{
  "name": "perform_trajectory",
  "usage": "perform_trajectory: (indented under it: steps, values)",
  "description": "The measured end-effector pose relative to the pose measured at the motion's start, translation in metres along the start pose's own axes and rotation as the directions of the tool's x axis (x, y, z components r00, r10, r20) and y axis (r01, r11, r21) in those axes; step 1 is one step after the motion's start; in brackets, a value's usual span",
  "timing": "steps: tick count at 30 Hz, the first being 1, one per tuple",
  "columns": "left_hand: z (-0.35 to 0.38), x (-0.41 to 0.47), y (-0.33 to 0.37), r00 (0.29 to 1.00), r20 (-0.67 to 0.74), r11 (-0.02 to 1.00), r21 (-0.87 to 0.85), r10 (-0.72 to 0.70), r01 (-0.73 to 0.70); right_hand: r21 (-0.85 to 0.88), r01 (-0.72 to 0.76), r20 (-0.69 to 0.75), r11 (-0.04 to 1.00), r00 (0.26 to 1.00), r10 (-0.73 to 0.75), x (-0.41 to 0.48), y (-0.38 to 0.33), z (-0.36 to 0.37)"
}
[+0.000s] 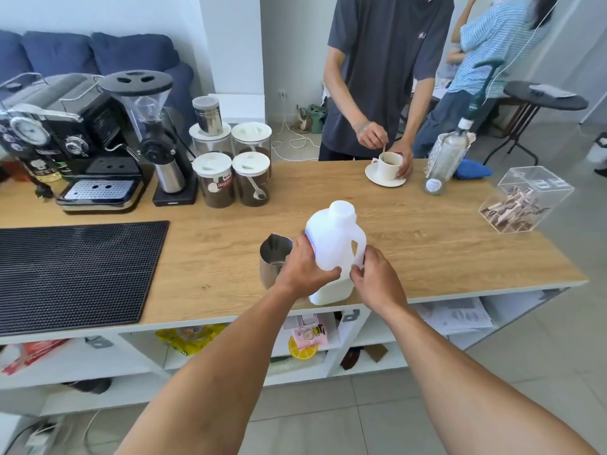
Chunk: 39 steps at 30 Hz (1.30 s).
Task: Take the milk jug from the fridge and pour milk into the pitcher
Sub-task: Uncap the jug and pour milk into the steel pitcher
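Note:
A white plastic milk jug (333, 244) stands upright near the front edge of the wooden counter (427, 231), its white cap on. My left hand (303, 266) wraps around the jug's left side and front. My right hand (377, 277) is at the jug's handle on the right, fingers touching its lower end. A steel pitcher (272, 257) stands just left of the jug, partly hidden behind my left hand, spout pointing away from me. The fridge is not in view.
A black rubber mat (75, 274) lies at the left. An espresso machine (75, 142), a grinder (157, 139) and coffee jars (230, 165) stand at the back left. Across the counter a person stirs a cup (389, 167). A glass bottle (446, 159) and an acrylic box (525, 200) are at the right.

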<state>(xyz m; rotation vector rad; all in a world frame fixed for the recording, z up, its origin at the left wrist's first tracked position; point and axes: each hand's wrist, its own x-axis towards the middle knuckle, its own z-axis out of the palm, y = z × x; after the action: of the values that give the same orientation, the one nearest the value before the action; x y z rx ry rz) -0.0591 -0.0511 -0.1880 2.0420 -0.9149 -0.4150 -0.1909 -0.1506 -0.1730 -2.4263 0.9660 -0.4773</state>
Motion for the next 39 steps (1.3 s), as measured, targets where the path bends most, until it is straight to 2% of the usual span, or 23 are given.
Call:
perform_trajectory:
  steps: [10,21,27,35,37,39]
  values:
    - [-0.039,0.010,-0.025,0.997,-0.056,0.995,0.077,-0.062,0.066,0.041,0.050,0.084,0.998,0.995,-0.053,0.027,-0.030,0.029]
    - [-0.086,0.003,-0.060,0.979,-0.122,0.984,0.054,-0.161,0.168,0.095,0.120,0.130,0.988,0.983,-0.132,0.037,-0.076,0.065]
    - [-0.096,0.001,-0.069,0.978,-0.123,0.984,0.045,-0.167,0.173,0.128,0.136,0.161,0.982,0.974,-0.156,0.041,-0.082,0.062]
    - [-0.088,0.000,-0.063,0.971,-0.118,0.978,0.003,-0.207,0.209,0.245,0.258,-0.083,0.935,0.966,-0.245,0.067,-0.123,0.028]
    - [-0.086,0.001,-0.060,0.972,-0.114,0.978,-0.004,-0.207,0.208,0.190,0.310,-0.091,0.932,0.950,-0.298,0.075,-0.137,0.018]
    - [-0.083,0.001,-0.058,0.973,-0.120,0.980,0.002,-0.196,0.198,0.029,0.358,-0.002,0.933,0.934,-0.358,0.083,-0.149,0.012]
